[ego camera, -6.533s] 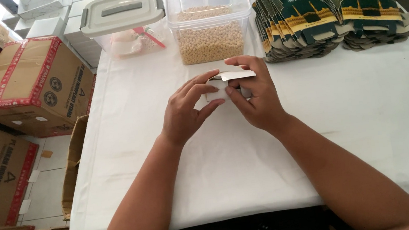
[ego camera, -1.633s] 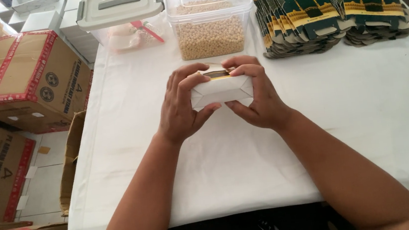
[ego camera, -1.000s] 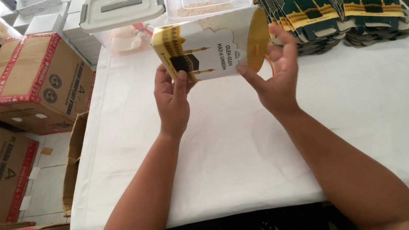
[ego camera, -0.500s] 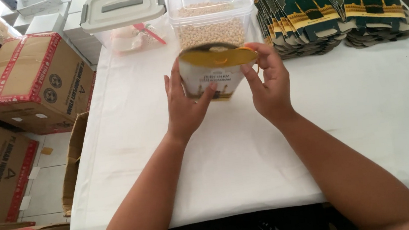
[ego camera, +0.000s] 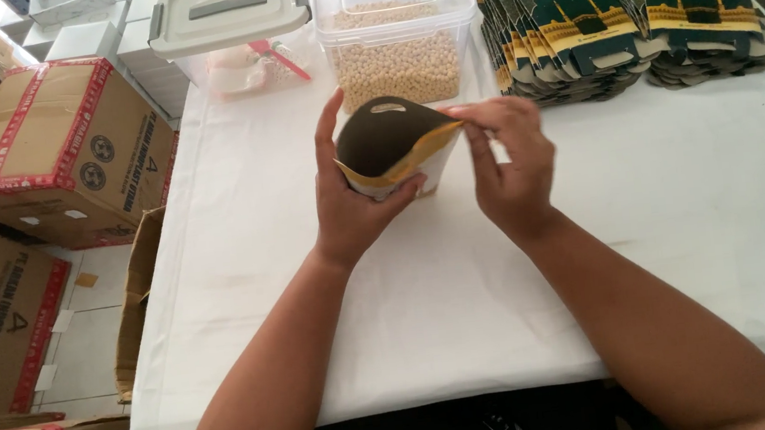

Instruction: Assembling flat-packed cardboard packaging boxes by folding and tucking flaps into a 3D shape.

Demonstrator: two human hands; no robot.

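A table (ego camera: 647,246) covered with a white cloth carries everything here, and the cloth hangs over its near and left edges. Along the far edge, at the left, stands a clear plastic tub with a grey handled lid (ego camera: 228,19), holding something pale and a red strip. Just beside it on the right stands a taller clear plastic container filled with small beige pellets (ego camera: 395,50). Further right lie two fanned stacks of flat dark green and yellow printed card sleeves, one nearer the middle (ego camera: 561,29) and one at the far right corner (ego camera: 709,15), the two just touching.
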